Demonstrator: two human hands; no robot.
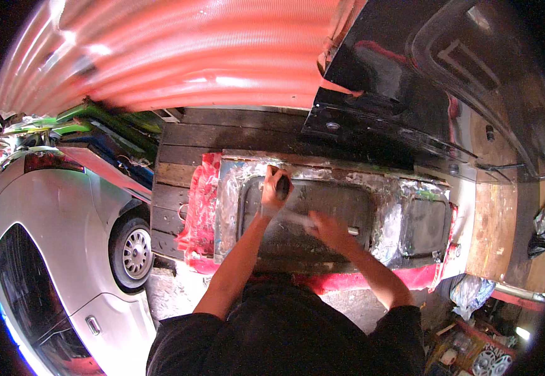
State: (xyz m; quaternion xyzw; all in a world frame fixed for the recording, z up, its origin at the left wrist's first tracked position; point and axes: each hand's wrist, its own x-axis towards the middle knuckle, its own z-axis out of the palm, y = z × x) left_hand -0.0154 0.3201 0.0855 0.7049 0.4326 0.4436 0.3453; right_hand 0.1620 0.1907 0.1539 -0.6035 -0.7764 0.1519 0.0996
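Note:
A worn car body panel [385,207] with two dark recessed areas lies in front of me. At its far left part my left hand [274,195] is closed around a dark rounded object [282,183], whose kind I cannot make out. My right hand [327,229] is closed above the large dark recess [310,244], to the right of the left hand. It holds a blurred tool [296,217] that stretches toward my left wrist; a shiny metal end [352,231] shows on the other side of the fist. Motion blur hides the tool's exact kind.
Red cloth [201,210] lies under the panel on a dark plank bench [181,135]. A silver car [65,200] stands at the left. Black glossy bodywork [379,81] rises at the far right, beside red corrugated sheeting [222,50]. A plastic bag [471,293] and clutter lie lower right.

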